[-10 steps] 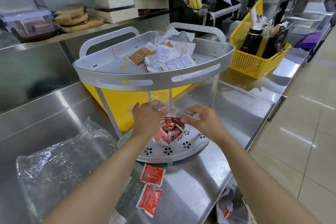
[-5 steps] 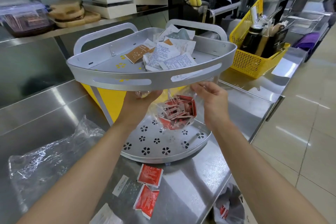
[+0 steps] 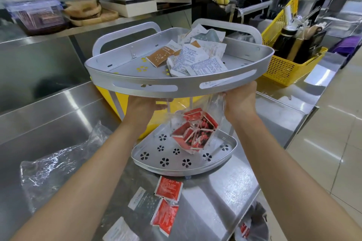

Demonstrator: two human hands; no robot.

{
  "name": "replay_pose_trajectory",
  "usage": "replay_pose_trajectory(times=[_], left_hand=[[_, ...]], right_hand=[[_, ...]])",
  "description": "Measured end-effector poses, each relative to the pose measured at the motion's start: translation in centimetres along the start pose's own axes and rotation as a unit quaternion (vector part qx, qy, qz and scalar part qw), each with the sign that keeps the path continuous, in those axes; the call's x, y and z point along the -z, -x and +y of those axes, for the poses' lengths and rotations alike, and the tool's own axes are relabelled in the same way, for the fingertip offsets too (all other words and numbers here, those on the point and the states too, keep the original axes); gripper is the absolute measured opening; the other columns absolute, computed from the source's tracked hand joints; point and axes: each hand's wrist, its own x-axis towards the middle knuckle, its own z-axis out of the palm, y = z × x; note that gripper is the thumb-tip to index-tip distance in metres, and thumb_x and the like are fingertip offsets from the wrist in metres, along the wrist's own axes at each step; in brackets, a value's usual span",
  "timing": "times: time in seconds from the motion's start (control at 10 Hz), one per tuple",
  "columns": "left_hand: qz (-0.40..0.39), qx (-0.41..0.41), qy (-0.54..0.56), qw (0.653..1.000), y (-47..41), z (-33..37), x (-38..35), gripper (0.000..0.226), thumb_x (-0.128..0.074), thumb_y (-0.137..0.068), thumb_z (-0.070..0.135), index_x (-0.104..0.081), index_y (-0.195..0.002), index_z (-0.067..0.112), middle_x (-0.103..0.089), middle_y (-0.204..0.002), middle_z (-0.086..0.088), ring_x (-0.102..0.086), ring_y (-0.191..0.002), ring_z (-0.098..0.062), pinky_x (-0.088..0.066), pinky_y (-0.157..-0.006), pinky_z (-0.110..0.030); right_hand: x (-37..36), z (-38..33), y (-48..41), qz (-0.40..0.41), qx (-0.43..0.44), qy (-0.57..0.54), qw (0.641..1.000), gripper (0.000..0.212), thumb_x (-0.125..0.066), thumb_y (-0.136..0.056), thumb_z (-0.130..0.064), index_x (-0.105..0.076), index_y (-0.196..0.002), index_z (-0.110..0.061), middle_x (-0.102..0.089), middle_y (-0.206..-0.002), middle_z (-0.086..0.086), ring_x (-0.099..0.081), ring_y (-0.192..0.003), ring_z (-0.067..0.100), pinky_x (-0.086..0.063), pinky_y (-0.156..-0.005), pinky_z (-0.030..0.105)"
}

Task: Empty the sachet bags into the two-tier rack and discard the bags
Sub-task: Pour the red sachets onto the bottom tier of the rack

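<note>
Both hands hold a clear plastic bag by its upper edge, just under the front rim of the rack's upper tier. The left hand pinches one side of the bag's mouth and the right hand is closed on the other; the fingertips are partly hidden by the tier's rim, but the film is drawn taut between them. The bag hangs above the lower tier, which looks like the reason for the hold: spread wide and lifted, it could be tipped so its load drops onto that shelf. That load is a clump of red sachets, flat, square and glossy, bunched at the bottom of the thin, crinkled film.

The two-tier rack is matt grey metal, quarter-round in shape, with slotted rims and slim upright posts. The lower tier is punched with flower-shaped holes and appears bare of sachets under the bag. The upper tier carries a heap of white printed sachets and a brown one.

In front of the rack, on the brushed stainless steel counter, lie two loose red sachets and some pale ones. To the rack's left lies another crumpled clear bag, seemingly empty and not yet discarded.
</note>
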Motion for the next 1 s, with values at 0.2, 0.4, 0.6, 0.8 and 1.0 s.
replay_pose_trajectory(times=[0.2,0.4,0.6,0.8,1.0], left_hand=[[-0.197,0.098,-0.217,0.951,0.8,-2.4,1.9,0.062,-0.083,-0.055,0.040,-0.055,-0.110,0.040,-0.065,-0.104,0.019,-0.059,-0.098,0.006,-0.049,-0.083,-0.019],[-0.036,0.090,-0.218,0.971,2.4,-6.1,2.5,0.021,-0.072,-0.078,0.028,-0.066,-0.073,0.009,-0.062,-0.066,0.015,-0.055,-0.063,-0.003,-0.043,-0.067,-0.017],[-0.070,0.141,-0.231,0.960,2.7,-6.8,3.1,0.039,-0.075,-0.075,0.026,-0.059,-0.110,0.016,-0.053,-0.119,0.010,-0.047,-0.114,-0.010,-0.035,-0.094,-0.029],[0.057,0.077,-0.086,0.992,2.2,-5.4,2.7,0.015,-0.067,-0.083,0.014,-0.072,-0.071,0.021,-0.073,-0.075,0.015,-0.066,-0.081,0.002,-0.047,-0.072,-0.008],[0.058,0.012,-0.057,0.997,0.8,-3.2,2.6,0.021,-0.060,-0.084,0.001,-0.066,-0.068,0.012,-0.071,-0.060,0.017,-0.064,-0.066,0.007,-0.045,-0.066,-0.002]], right_hand=[[0.0,0.8,-1.0,0.019,-0.044,-0.042,0.998,0.037,-0.039,-0.087,-0.001,-0.062,-0.065,-0.019,-0.067,-0.062,-0.001,-0.060,-0.058,0.015,-0.048,-0.046,0.020],[1.9,2.4,0.0,-0.146,-0.087,-0.046,0.984,0.050,-0.035,-0.088,-0.004,-0.020,-0.131,0.018,-0.012,-0.139,0.047,-0.017,-0.131,0.056,-0.022,-0.114,0.033],[5.2,7.6,0.8,-0.135,-0.130,0.248,0.951,0.009,-0.063,-0.082,-0.004,-0.066,-0.090,-0.003,-0.068,-0.094,0.011,-0.061,-0.087,0.021,-0.049,-0.078,0.027],[4.5,6.2,0.2,-0.049,-0.108,0.159,0.980,0.010,-0.065,-0.081,-0.007,-0.069,-0.074,-0.013,-0.069,-0.076,-0.002,-0.062,-0.074,0.008,-0.045,-0.057,0.010],[3.5,4.6,-0.8,-0.057,-0.045,0.102,0.992,0.020,-0.066,-0.080,-0.002,-0.069,-0.067,-0.017,-0.069,-0.060,-0.006,-0.062,-0.064,0.011,-0.052,-0.080,0.034]])
